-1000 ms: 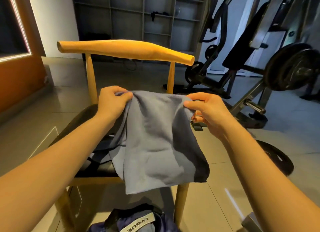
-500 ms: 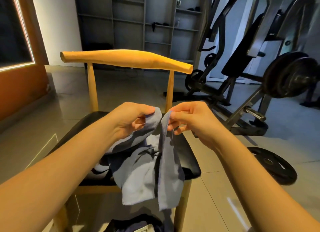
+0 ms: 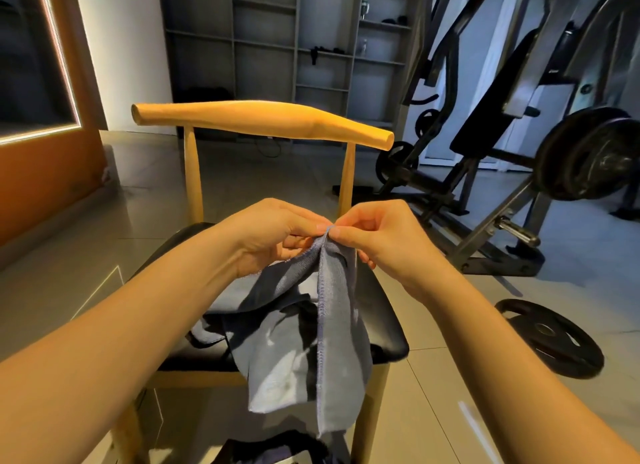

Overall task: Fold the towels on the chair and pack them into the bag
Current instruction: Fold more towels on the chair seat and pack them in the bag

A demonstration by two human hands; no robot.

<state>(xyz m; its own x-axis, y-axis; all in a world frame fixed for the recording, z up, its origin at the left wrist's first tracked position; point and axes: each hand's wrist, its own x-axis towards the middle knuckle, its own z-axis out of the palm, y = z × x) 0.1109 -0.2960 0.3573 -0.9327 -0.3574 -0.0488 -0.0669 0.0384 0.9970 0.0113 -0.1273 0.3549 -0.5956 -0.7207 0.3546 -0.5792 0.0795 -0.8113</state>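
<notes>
A grey-blue towel (image 3: 304, 352) hangs folded in half lengthwise over the front of the chair's black seat (image 3: 384, 328). My left hand (image 3: 273, 236) and my right hand (image 3: 377, 242) meet above the seat, and each pinches a top corner of the towel, the two corners pressed together. Another dark cloth (image 3: 207, 332) lies on the seat under my left forearm. The dark bag (image 3: 277, 451) shows at the bottom edge, on the floor in front of the chair, mostly cut off.
The wooden chair back (image 3: 263, 120) rises beyond my hands. A weight machine (image 3: 512, 124) with loaded plates stands at the right, and a loose weight plate (image 3: 550, 339) lies on the tiled floor near the chair. Grey shelves (image 3: 294, 48) line the far wall.
My hands have come together from spread apart, bringing the towel's two top corners together. The towel went from open and flat to folded in half, hanging lower over the seat.
</notes>
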